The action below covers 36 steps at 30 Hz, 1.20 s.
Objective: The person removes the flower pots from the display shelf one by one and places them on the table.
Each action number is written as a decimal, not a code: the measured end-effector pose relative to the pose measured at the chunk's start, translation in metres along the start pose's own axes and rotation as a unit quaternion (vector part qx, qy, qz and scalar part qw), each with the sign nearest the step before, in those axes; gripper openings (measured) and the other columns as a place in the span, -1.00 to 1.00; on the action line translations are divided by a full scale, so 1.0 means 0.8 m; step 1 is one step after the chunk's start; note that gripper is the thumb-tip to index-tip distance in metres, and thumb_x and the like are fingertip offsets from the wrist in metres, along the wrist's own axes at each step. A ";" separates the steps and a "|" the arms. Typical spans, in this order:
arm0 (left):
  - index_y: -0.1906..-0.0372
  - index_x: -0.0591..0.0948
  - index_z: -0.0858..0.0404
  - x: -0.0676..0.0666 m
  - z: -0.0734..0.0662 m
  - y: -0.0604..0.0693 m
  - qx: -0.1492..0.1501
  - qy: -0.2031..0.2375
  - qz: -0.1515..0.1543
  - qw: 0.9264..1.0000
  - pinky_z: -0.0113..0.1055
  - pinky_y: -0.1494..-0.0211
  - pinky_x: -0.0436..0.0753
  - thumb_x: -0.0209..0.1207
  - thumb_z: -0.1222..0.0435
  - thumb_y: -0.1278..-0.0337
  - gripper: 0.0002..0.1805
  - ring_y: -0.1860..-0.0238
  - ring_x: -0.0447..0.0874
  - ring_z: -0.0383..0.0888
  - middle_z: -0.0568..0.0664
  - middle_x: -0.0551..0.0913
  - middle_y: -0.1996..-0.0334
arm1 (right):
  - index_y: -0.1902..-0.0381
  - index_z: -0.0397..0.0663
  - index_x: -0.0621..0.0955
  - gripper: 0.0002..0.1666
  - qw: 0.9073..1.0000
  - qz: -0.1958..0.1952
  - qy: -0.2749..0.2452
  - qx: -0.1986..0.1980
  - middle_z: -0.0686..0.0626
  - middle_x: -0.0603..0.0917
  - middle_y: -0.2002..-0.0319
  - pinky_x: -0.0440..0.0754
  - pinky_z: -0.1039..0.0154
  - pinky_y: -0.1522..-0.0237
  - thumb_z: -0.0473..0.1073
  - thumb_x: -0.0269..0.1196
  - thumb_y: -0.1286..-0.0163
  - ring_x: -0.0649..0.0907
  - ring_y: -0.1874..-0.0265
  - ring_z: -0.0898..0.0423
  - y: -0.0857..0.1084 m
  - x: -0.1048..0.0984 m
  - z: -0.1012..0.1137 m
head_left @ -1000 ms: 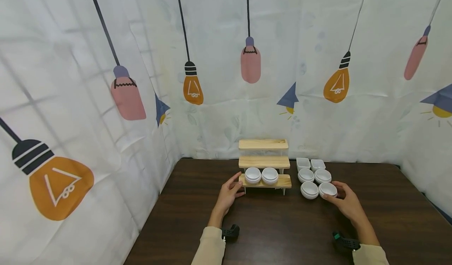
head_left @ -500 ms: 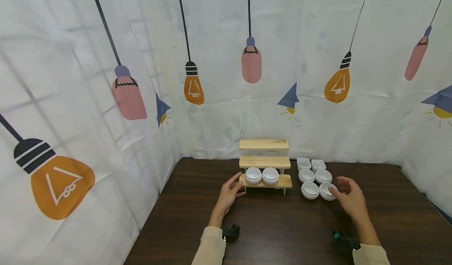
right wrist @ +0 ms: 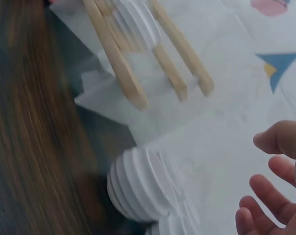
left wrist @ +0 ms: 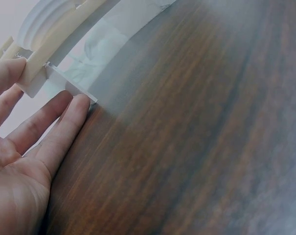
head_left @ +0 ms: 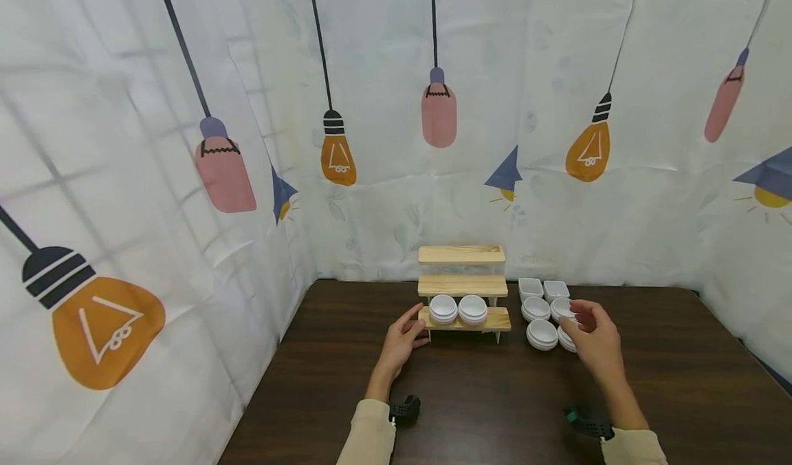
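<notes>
A three-tier wooden stand [head_left: 463,285] with clear supports holds two stacks of white round bowls [head_left: 443,308] on its lowest tier. My left hand [head_left: 399,340] rests against that tier's left end. In the left wrist view, its fairly straight fingers [left wrist: 64,129] touch the clear support and a fingertip meets the wooden board [left wrist: 50,49]. Over the right-hand bowls, my right hand [head_left: 597,341] hovers with fingers spread and holds nothing. It partly hides the front right bowl stack [head_left: 566,341] and the one behind it. A front left bowl stack [head_left: 542,334] stands beside them.
Behind the round bowls stand two square white dishes [head_left: 531,287]. Another round bowl stack [head_left: 535,308] sits just in front of them. Everything stands on a dark wooden table [head_left: 482,396], backed by a white curtain [head_left: 383,210] printed with lamps.
My right hand has let go of the front right bowl stack, drawn back, then moved left and forward over the bowls. My left hand stays at the stand.
</notes>
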<state>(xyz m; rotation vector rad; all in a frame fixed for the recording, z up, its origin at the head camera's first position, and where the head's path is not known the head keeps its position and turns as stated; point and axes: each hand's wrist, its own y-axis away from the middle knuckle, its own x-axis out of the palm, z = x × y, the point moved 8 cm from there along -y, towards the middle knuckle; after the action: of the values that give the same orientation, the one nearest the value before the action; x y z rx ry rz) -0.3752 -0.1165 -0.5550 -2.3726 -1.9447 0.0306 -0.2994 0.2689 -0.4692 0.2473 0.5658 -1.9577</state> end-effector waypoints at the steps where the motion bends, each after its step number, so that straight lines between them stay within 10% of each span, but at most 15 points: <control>1: -0.52 0.40 0.08 -0.001 0.000 0.001 0.000 -0.001 -0.001 1.000 -0.15 -0.13 0.80 0.13 0.19 -0.53 -0.45 -0.11 0.69 0.19 0.24 0.65 -0.08 | -0.23 -0.16 0.56 -0.51 1.000 0.004 -0.006 -0.011 0.04 0.66 -0.06 0.54 0.62 0.06 -0.11 0.36 -0.42 0.53 0.07 0.43 0.001 0.005 0.004; 20: -0.52 0.40 0.10 -0.005 0.003 0.001 0.000 -0.005 -0.011 1.000 -0.15 -0.12 0.80 0.12 0.20 -0.54 -0.45 -0.13 0.68 0.24 0.23 0.67 -0.06 | -0.20 -0.22 0.55 -0.54 0.986 0.126 -0.074 -0.079 -0.28 0.64 -0.10 0.67 0.47 0.09 -0.25 0.38 -0.39 0.65 0.04 0.03 0.030 0.106 0.044; 36: -0.52 0.41 0.11 0.001 0.002 0.000 -0.005 0.006 -0.007 1.000 -0.15 -0.11 0.81 0.13 0.21 -0.52 -0.45 -0.17 0.63 0.32 0.22 0.68 -0.04 | -0.37 -0.16 0.45 -0.28 0.984 0.156 -0.044 -0.073 -0.21 0.61 -0.22 0.64 0.38 -0.03 -0.11 0.44 -0.34 0.63 -0.12 -0.11 0.049 0.137 0.042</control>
<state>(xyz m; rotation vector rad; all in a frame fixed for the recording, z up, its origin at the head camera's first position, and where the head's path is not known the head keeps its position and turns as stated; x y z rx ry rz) -0.3749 -0.1155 -0.5567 -2.3579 -1.9608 0.0057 -0.3102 0.1514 -0.4960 0.1458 0.5717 -1.6079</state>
